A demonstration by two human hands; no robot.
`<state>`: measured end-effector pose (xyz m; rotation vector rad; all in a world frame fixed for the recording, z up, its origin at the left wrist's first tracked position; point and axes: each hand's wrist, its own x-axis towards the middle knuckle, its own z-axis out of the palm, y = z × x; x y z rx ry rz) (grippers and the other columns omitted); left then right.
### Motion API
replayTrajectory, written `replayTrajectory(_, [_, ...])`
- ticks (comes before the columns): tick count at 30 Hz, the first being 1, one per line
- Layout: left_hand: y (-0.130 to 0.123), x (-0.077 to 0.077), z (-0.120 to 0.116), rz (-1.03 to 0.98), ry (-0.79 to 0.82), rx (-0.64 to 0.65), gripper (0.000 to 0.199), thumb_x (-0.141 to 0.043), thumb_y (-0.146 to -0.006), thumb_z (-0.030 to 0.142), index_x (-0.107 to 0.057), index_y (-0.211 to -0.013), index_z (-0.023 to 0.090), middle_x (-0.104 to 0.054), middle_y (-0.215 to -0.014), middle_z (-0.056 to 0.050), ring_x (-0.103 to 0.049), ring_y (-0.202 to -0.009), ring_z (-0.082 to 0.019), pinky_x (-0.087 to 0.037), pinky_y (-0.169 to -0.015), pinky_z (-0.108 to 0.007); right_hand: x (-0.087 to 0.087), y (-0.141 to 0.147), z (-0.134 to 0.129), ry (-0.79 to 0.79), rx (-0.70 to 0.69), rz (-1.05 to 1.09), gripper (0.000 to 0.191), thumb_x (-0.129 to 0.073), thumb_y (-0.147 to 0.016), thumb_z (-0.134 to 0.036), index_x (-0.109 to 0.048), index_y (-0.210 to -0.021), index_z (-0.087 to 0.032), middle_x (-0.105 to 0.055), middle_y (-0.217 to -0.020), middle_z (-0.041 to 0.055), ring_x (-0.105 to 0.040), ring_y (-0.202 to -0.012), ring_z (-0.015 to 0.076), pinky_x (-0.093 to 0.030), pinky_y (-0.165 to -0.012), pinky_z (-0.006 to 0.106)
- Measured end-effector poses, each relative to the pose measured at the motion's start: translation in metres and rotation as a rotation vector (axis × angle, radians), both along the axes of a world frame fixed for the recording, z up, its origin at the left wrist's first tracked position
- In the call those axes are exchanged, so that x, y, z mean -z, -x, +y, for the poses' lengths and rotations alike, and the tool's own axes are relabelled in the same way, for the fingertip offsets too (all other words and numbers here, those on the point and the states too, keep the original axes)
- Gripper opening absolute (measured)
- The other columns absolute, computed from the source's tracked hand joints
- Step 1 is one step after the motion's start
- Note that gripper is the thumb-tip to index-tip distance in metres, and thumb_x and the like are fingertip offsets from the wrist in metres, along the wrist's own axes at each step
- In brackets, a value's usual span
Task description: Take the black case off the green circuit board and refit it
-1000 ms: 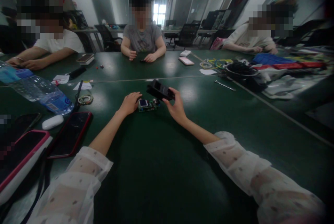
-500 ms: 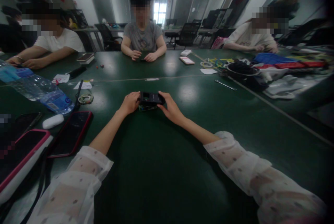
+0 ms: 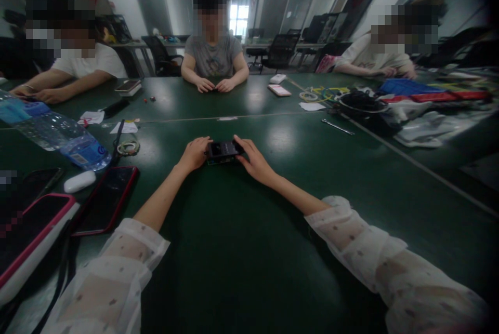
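Fingers and thumb of the right hand (image 3: 255,160) grip one end of the black cover (image 3: 225,150), left hand (image 3: 195,155) bent at the other, its grip unclear; over the circuit board (image 3: 217,162), well inside the tabletop's (image 3: 234,230) far edge, it looks light, stiff, best held by its ends

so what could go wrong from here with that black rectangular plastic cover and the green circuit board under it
The green circuit board shows below the near edge of the black rectangular plastic cover, so pressing down while misaligned might stress parts. The bare left hand and bare right hand are at opposite ends, so uneven pressure could tilt the cover.
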<state>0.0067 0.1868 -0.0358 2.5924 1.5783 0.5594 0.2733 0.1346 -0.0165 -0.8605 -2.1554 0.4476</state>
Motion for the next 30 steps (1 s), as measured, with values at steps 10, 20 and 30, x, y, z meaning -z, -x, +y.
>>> replayTrajectory(10, [-0.002,0.000,-0.001,-0.003,-0.001,-0.034,0.052,-0.045,-0.087,0.008,-0.050,-0.138,0.017,-0.049,-0.146,-0.012,-0.044,-0.136,-0.029,-0.035,-0.112,-0.052,-0.005,0.001,-0.001,0.012,-0.011,0.064,0.066,-0.050,-0.093,-0.017,-0.024,-0.150,-0.039,-0.045,-0.130,0.0073,-0.051,-0.118,0.0239,-0.049,-0.101,0.052])
replayTrajectory(20, [-0.004,-0.012,-0.011,0.014,0.006,-0.021,0.047,-0.043,-0.090,0.013,-0.052,-0.136,0.017,-0.049,-0.147,-0.011,-0.044,-0.136,-0.026,-0.036,-0.112,-0.049,-0.007,0.001,-0.005,-0.097,-0.016,0.095,0.061,-0.059,-0.089,-0.019,-0.034,-0.143,-0.033,-0.045,-0.134,0.0084,-0.050,-0.122,0.0264,-0.049,-0.100,0.051])
replayTrajectory(30, [-0.001,-0.005,-0.007,-0.060,0.010,-0.015,0.053,-0.046,-0.086,0.009,-0.050,-0.138,0.021,-0.051,-0.145,-0.010,-0.044,-0.136,-0.029,-0.036,-0.110,-0.055,-0.002,-0.001,0.000,0.019,-0.011,0.002,0.063,-0.052,-0.094,-0.031,-0.025,-0.150,-0.034,-0.049,-0.132,0.0102,-0.051,-0.119,0.0278,-0.047,-0.100,0.056])
